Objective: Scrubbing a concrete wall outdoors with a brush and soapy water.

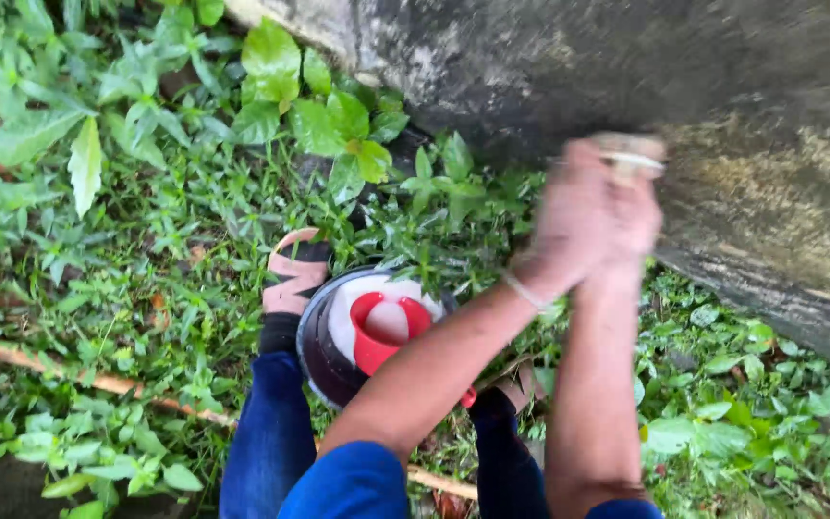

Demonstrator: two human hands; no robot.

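Both hands raised together against a grey trunk (722, 115) at upper right. Left hand (573, 216) and right hand (636, 216) touching, blurred by motion; fingers closed around a small pale tool (631, 159) pressed to the bark, though which hand bears it cannot be told, nor what the tool is. Thin band (527, 291) on left wrist. Below the arms, between the feet, a dark bucket (314, 351) stands on the ground, holding white liquid with a red cup (377, 336) resting in it. Left foot in a sandal (295, 274) just beside the bucket's rim. Blue trousers (266, 432). Green weeds (146, 192) all round; a thin brown stick (79, 377) lies across them at left.
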